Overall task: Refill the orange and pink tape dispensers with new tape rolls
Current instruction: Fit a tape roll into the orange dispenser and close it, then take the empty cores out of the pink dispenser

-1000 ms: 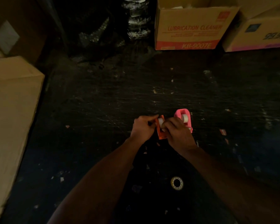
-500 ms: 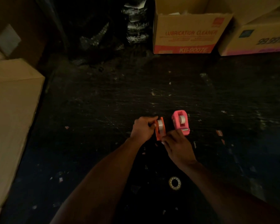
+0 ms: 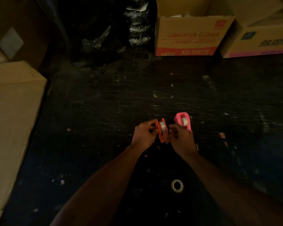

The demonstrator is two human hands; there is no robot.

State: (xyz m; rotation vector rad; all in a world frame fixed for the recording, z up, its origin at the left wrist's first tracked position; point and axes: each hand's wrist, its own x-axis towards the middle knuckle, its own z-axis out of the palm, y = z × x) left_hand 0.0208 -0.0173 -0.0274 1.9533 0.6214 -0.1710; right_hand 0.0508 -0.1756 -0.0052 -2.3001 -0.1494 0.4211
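The orange tape dispenser (image 3: 162, 130) stands on the dark floor with a whitish tape roll (image 3: 163, 127) seated in it. My left hand (image 3: 144, 134) grips its left side. My right hand (image 3: 180, 137) pinches at its right side, near the front end. Just to the right stands the pink tape dispenser (image 3: 183, 122), also with a roll in it, partly hidden behind my right hand. An empty tape core ring (image 3: 177, 185) lies on the floor between my forearms.
A plain cardboard box (image 3: 11, 121) flanks the left. A "Lubrication Cleaner" carton (image 3: 189, 38) and another carton (image 3: 260, 41) stand at the back right. Dark wrapped bundles (image 3: 137, 26) sit at the back middle. Small paper scraps litter the floor (image 3: 104, 103).
My right hand moved from the front of the orange dispenser up to its right side. The left hand kept its hold. The view shifted slightly.
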